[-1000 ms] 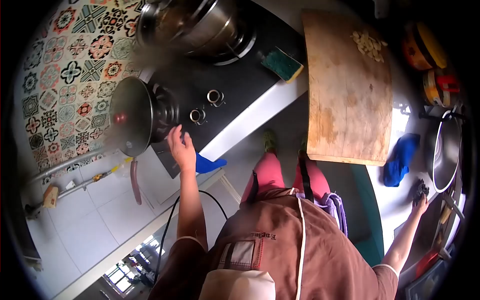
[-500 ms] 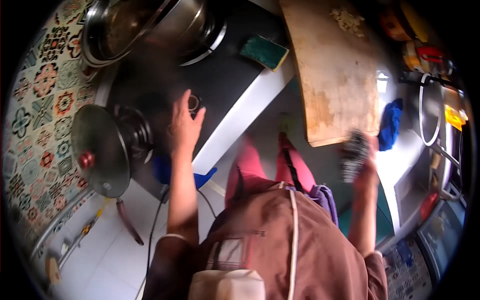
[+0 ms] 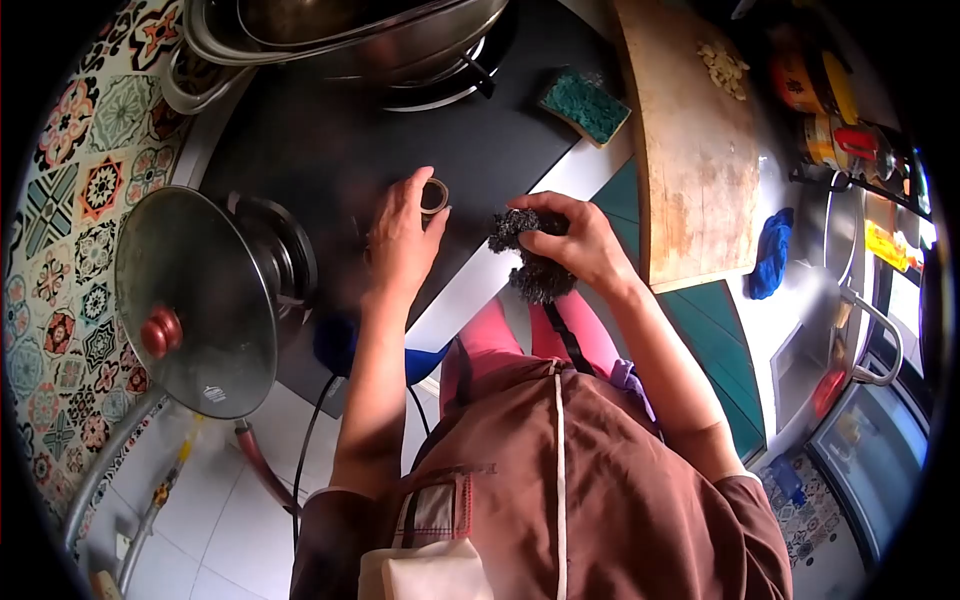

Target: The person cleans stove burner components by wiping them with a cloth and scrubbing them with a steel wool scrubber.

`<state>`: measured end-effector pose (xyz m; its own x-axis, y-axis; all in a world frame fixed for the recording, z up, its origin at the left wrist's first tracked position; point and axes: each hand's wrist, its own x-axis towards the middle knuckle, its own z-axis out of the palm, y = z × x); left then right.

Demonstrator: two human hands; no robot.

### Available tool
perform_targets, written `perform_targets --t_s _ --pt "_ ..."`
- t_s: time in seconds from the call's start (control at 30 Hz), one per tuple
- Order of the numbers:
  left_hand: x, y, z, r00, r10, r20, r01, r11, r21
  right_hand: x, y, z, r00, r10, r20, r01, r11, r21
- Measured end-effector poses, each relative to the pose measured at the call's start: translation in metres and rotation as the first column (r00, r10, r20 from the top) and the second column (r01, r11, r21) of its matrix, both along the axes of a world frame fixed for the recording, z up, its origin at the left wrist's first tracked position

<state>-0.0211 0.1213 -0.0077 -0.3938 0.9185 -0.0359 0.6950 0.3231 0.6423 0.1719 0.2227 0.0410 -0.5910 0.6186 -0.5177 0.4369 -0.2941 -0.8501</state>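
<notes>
My left hand [image 3: 400,240] is over the black cooktop [image 3: 340,140], with thumb and fingers curled at a small round, ring-topped piece [image 3: 434,196] that looks like a cooktop knob. Whether it is fixed to the cooktop I cannot tell. A dark, curly steel wool scrubber [image 3: 543,280] is gripped in my right hand [image 3: 580,245], above the cooktop's front edge. The scrubber hangs below my fingers, close to my left hand but apart from it. A green scouring sponge [image 3: 585,107] lies farther back, at the cooktop's right edge.
A large metal pot [image 3: 400,50] stands on the back burner. A glass lid [image 3: 200,310] with a red knob leans near the left burner. To the right are a wooden board [image 3: 695,170] with pale pieces [image 3: 722,70] and a blue cloth [image 3: 772,255].
My right hand has brought the steel wool scrubber from below the wooden board leftward to the cooktop's edge. My left hand stays by the round piece. The view has shifted.
</notes>
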Motion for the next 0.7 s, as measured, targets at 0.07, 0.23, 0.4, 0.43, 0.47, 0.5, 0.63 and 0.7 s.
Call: perform_targets --t_s 0.07,0.23,0.4,0.43,0.47,0.5,0.63,0.7 --pt "0.002 0.001 0.000 1.000 0.011 -0.001 -0.011 1.000 -0.002 -0.009 0.004 -0.008 0.990 0.089 0.111 -0.112 0.969 0.221" --pt "0.004 0.005 0.003 0.998 0.052 -0.019 -0.053 0.996 -0.069 -0.040 0.012 -0.021 0.960 0.155 0.234 -0.237 0.892 0.384" --pt "0.008 0.011 0.011 0.998 0.066 -0.014 -0.068 0.988 -0.140 -0.051 0.020 -0.035 0.968 0.175 0.181 -0.233 0.893 0.384" --pt "0.007 0.010 0.010 0.998 0.061 -0.015 -0.063 0.987 -0.149 -0.050 0.021 -0.041 0.954 0.205 0.217 -0.279 0.870 0.407" --pt "0.008 0.010 0.009 0.998 0.056 -0.025 -0.059 0.987 -0.151 -0.050 0.020 -0.049 0.939 0.234 0.252 -0.325 0.844 0.426" --pt "0.008 0.010 0.009 0.998 0.050 -0.036 -0.055 0.987 -0.151 -0.050 0.019 -0.056 0.922 0.261 0.286 -0.370 0.815 0.446" --pt "0.010 0.011 0.007 0.996 0.065 -0.056 -0.074 0.985 -0.159 -0.048 0.009 -0.057 0.911 0.215 0.352 -0.399 0.674 0.621" --pt "0.011 0.010 0.005 0.996 0.068 -0.065 -0.078 0.984 -0.159 -0.050 0.013 -0.054 0.917 0.235 0.322 -0.384 0.735 0.558"
